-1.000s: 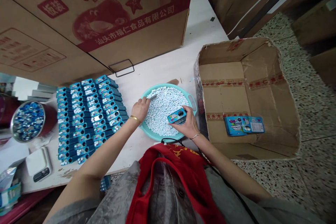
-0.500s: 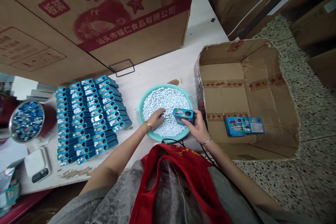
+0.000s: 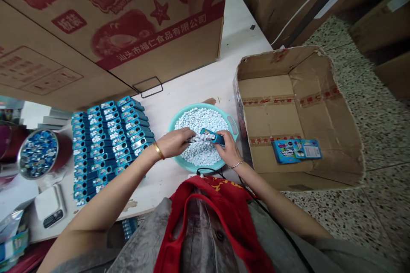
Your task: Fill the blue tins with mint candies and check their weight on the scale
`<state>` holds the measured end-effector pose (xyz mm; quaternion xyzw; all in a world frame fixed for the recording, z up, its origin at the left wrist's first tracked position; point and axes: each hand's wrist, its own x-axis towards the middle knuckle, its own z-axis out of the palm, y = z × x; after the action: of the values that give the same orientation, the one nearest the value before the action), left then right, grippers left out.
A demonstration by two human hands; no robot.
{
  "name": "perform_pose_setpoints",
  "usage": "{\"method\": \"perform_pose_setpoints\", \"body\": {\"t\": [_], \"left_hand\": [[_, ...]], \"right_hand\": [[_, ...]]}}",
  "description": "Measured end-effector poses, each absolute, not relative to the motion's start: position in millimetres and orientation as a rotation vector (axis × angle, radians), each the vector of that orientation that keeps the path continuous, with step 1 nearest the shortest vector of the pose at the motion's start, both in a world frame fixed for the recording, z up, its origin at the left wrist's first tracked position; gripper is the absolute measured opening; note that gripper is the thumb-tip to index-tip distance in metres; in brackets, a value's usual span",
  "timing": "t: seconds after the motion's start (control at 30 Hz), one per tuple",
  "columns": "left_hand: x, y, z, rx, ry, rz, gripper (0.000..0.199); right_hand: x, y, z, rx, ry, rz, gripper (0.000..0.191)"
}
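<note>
Gripping a blue box (image 3: 219, 139) in the right hand (image 3: 228, 149) and a laden scoop (image 3: 192, 141) in the left hand (image 3: 174, 141), over the teal basin (image 3: 183, 163) at frame centre. Facing a white table (image 3: 182, 89) scuffed with brown patches (image 3: 209, 101), with printed cartons (image 3: 150, 64) at upper left, an open carton (image 3: 272, 123) at right and speckled flooring (image 3: 389, 170) at far right.

The brown cardboard carton with red print (image 3: 150, 21), far left, reads "delicious candy" and "汕头市福仁食品有限公司". Inside the open brown cardboard box (image 3: 265, 89) at right, a flat blue rectangular packet (image 3: 284, 152) shows "CARAMEL".
</note>
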<state>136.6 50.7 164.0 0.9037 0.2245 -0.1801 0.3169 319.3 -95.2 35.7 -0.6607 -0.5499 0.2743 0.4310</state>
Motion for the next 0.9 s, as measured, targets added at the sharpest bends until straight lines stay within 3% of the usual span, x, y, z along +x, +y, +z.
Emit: {"method": "perform_pose_setpoints", "body": {"t": [0.17, 0.33, 0.5, 0.67, 0.9], "left_hand": [[179, 24, 201, 2.585, 0.727, -0.865, 0.035], [179, 20, 208, 2.702, 0.705, -0.791, 0.023], [138, 48, 130, 2.638, 1.068, -0.607, 0.031], [130, 30, 42, 2.503, 1.059, -0.59, 0.033], [149, -11, 6, 2.313, 0.864, -0.416, 0.038]], "right_hand": [[313, -97, 30, -1.605, -1.41, 0.647, 0.029], [313, -99, 24, -1.607, -1.365, 0.617, 0.031], [323, -99, 27, -1.651, -1.274, 0.59, 0.028], [334, -98, 34, -1.719, -1.183, 0.569, 0.032], [343, -96, 24, -1.717, -1.058, 0.59, 0.04]]}}
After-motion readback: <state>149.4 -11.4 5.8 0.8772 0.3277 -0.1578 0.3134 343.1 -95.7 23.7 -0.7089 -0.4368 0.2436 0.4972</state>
